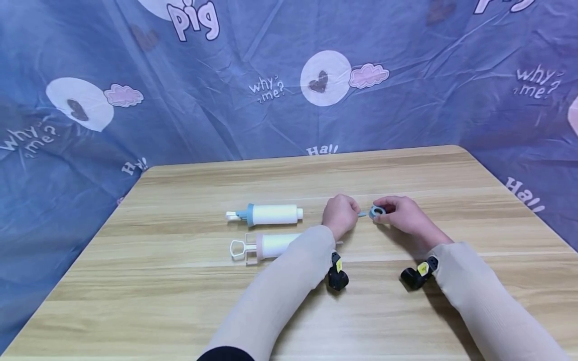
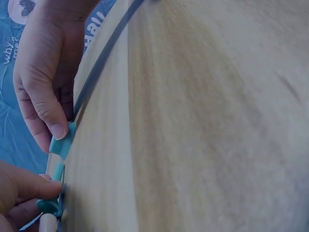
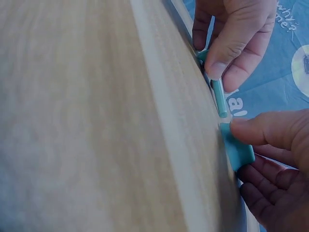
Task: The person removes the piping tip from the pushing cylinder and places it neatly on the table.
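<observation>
My right hand (image 1: 403, 214) pinches a small teal ring (image 1: 377, 212) between thumb and fingers, low over the wooden table. To its left, my left hand (image 1: 340, 215) grips a small teal piece with a thin rod (image 1: 363, 214) that points at the ring. A narrow gap separates rod and ring in the right wrist view, where the teal rod (image 3: 219, 99) and the teal ring (image 3: 237, 147) appear side-on. The left wrist view shows the rod piece's wider base (image 2: 49, 206) under the left fingers, partly hidden.
Left of the hands lies a white syringe-shaped tube with a blue-grey flange (image 1: 273, 214). Nearer me, a second white syringe-shaped tube with a loop handle (image 1: 275, 245) is partly covered by the left forearm. The wooden table (image 1: 158, 281) ends before a blue printed cloth (image 1: 217, 100).
</observation>
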A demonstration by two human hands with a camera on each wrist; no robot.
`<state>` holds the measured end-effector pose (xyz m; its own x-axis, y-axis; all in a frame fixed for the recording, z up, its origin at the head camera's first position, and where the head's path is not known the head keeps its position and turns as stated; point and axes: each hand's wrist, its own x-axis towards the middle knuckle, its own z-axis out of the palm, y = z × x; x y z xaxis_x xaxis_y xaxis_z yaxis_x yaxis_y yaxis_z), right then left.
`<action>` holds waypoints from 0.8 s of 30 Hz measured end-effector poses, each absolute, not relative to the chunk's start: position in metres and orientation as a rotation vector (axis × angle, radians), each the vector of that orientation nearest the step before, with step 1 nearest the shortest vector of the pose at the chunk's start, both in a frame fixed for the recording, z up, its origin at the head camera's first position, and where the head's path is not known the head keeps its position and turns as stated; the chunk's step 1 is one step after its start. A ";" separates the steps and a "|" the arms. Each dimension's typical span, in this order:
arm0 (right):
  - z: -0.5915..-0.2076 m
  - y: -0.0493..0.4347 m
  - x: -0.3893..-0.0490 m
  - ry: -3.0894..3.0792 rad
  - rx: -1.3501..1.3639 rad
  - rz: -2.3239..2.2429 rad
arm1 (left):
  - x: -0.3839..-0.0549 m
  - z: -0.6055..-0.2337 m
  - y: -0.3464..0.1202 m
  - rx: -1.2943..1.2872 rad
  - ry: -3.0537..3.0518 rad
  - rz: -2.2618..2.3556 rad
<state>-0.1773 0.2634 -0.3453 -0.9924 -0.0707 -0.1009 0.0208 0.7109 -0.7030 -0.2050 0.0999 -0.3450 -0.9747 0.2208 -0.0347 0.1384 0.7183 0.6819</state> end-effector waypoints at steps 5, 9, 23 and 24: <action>-0.345 0.261 -0.174 2.756 -0.012 -1.212 | -0.204 -0.338 0.090 0.319 2.749 1.168; -0.343 0.260 -0.170 2.766 -0.006 -1.245 | -0.199 -0.325 0.075 0.444 2.691 1.272; -0.328 0.233 -0.171 2.768 -0.071 -1.324 | -0.191 -0.304 -0.007 0.640 2.487 1.293; -0.328 0.230 -0.171 2.769 -0.082 -1.325 | -0.190 -0.304 -0.014 0.678 2.476 1.265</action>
<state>-0.1710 0.2302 -0.3277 -0.9961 -0.0784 -0.0410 -0.0173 0.6268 -0.7790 -0.1905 -0.0136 -0.3036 -0.8512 0.5238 -0.0331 0.2800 0.5066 0.8154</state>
